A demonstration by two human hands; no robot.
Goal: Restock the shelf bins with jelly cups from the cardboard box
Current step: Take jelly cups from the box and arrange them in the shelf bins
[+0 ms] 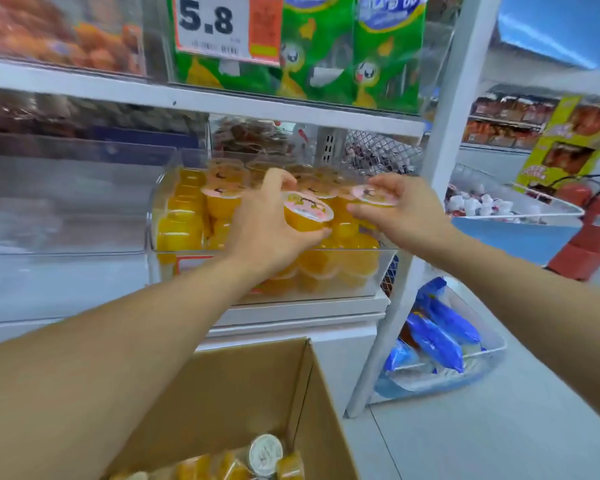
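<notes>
At frame centre, an orange jelly cup (307, 216) is gripped by the left hand (267, 220), another jelly cup (373, 196) pinched by the right hand (402, 209), above the clear bin (174, 209). Placement appears underway; next, each should be set into gaps.

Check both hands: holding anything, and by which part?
Left hand grips a jelly cup round its body. Right hand pinches another jelly cup at its lid rim.
</notes>
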